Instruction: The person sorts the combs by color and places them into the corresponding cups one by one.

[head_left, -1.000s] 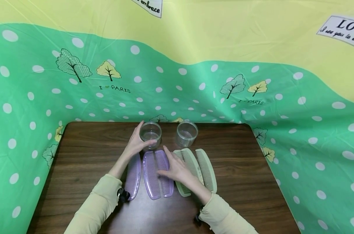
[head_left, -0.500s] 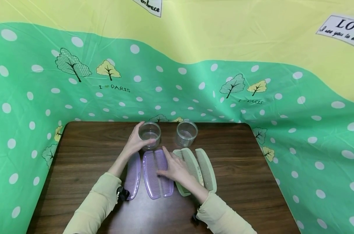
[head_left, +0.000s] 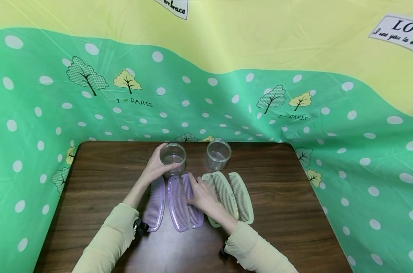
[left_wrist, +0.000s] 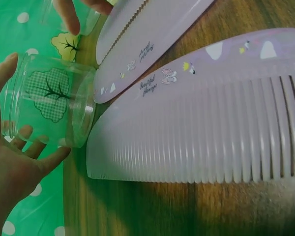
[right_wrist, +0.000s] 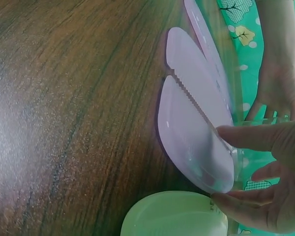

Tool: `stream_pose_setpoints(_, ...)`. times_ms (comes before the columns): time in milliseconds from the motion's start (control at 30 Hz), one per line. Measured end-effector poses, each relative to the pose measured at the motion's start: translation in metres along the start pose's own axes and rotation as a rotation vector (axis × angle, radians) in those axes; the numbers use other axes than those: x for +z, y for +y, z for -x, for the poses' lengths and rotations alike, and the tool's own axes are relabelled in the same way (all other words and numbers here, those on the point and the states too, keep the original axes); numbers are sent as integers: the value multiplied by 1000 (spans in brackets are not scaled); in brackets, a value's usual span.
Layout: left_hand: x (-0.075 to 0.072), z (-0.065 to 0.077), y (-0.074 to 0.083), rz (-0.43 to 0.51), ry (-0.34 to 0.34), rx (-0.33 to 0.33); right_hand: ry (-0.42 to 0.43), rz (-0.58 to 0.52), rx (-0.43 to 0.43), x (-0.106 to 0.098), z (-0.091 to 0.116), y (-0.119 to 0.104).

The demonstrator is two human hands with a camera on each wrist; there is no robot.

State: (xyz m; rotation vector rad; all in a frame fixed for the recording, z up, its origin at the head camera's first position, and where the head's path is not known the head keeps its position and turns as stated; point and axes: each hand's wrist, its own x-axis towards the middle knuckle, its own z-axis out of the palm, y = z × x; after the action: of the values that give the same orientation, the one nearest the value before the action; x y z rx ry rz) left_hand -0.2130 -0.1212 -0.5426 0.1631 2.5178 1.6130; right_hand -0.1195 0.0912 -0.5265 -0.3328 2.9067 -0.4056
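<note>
My left hand (head_left: 154, 165) holds a clear jar (head_left: 174, 151) from its left side, thumb across the front and fingers round the back; in the left wrist view the jar (left_wrist: 49, 98) has a threaded rim. My right hand (head_left: 204, 194) is over the right-hand purple comb (head_left: 196, 218), pinching it across its width. In the right wrist view, the thumb is at this comb's (right_wrist: 191, 123) toothed edge and the fingers at its curved back. A second purple comb (head_left: 177, 206) lies teeth to teeth with it. Further left lies a third purple comb (head_left: 156, 206).
Light green combs (head_left: 226, 191) lie right of my right hand, one partly hidden by it. Another clear jar (head_left: 218, 153) stands at the back of the brown wooden table (head_left: 281, 212). Behind the table hangs a green and yellow patterned cloth (head_left: 199, 98).
My right thumb and fingers have drawn closer together on the right-hand purple comb. My left hand and the jar have shifted slightly left.
</note>
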Motion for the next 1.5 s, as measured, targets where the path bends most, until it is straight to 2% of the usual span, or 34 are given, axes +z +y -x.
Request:
stream_pose_setpoints(133,0,2,-3,5,-2,5,24,29,0,2,0,0)
stream_pose_setpoints(467,-3,7,-5,10,-9,1,44,20,-2,3,-3,1)
stream_pose_setpoints(933,-5,13,-8,13,0,-13,-64,-46,54,2,-10,3)
stream_pose_setpoints(1133,-6,14,-9,30,-4,-31,-80,-81,39,2,-12,6)
stream_pose_setpoints(1333,-6,13,-11,34,-7,-20,-86,-120,-1,-3,-16,11)
stream_pose_setpoints(1500,-5,12,-14,31,-9,-13,-150,-216,7,-8,-20,17)
